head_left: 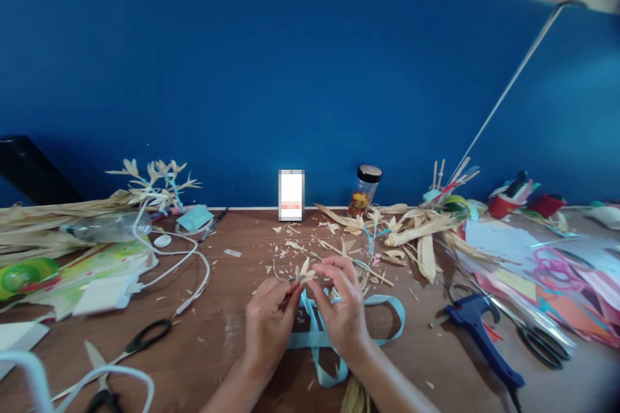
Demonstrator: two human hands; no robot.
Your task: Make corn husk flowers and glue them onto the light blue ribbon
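A small pale flower of dried corn husk (305, 272) stands above the middle of the desk, its petals spread. My left hand (271, 311) is closed, pinching it at the base between thumb and forefinger. From the other side, my right hand (341, 300) has its thumb and forefinger on the petals' right edge, with its other fingers loosely curled. A light blue ribbon (394, 319) lies looped on the desk beneath both hands. Husk scraps (293, 245) are strewn just beyond them.
Scissors (140, 339) lie at the left near a white cable (206, 264). A blue glue gun (484, 335) and black-handled scissors (542, 342) lie at the right. Behind are a lidded jar (363, 192), a bright phone-like screen (291, 193), husk bundles (426, 232) and finished husk flowers (157, 181).
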